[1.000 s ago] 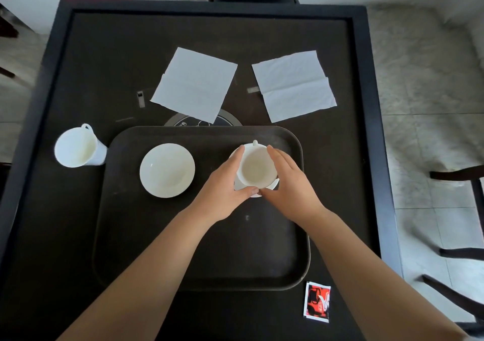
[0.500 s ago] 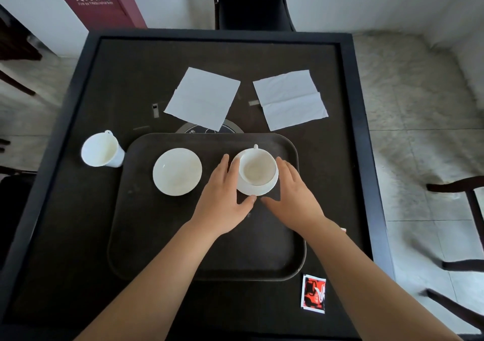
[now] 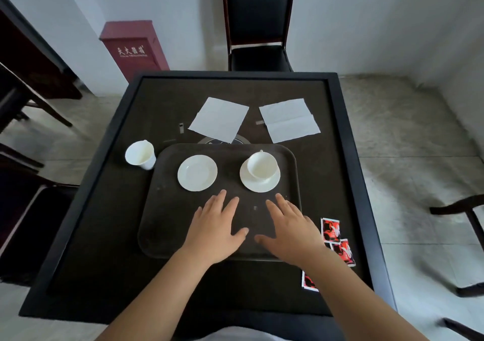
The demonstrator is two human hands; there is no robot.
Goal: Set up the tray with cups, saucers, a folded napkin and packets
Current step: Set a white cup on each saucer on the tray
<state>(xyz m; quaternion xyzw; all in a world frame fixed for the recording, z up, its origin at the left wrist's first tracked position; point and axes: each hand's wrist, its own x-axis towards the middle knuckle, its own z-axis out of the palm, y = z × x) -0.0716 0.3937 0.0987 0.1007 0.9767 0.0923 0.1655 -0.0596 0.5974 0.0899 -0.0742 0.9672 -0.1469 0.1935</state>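
Note:
A dark tray (image 3: 162, 225) lies on the black table. On its far right a white cup (image 3: 262, 165) stands on a saucer (image 3: 258, 185). An empty saucer (image 3: 197, 172) sits at the tray's far left. A second white cup (image 3: 140, 154) stands on the table left of the tray. Two white napkins, one (image 3: 218, 119) and another (image 3: 289, 120), lie flat beyond the tray. Red packets (image 3: 330, 229) lie right of the tray, partly hidden by my right forearm. My left hand (image 3: 214, 229) and my right hand (image 3: 288, 229) hover over the tray's near half, fingers spread, holding nothing.
A black chair (image 3: 258, 26) stands at the table's far side. A red box (image 3: 133, 48) leans by the wall at the back left. Dark furniture (image 3: 31, 83) stands on the left, and another chair's frame (image 3: 466, 209) on the right.
Both hands let go of the cup on the right saucer and drew back toward me over the tray. The camera tilted up, showing more of the room.

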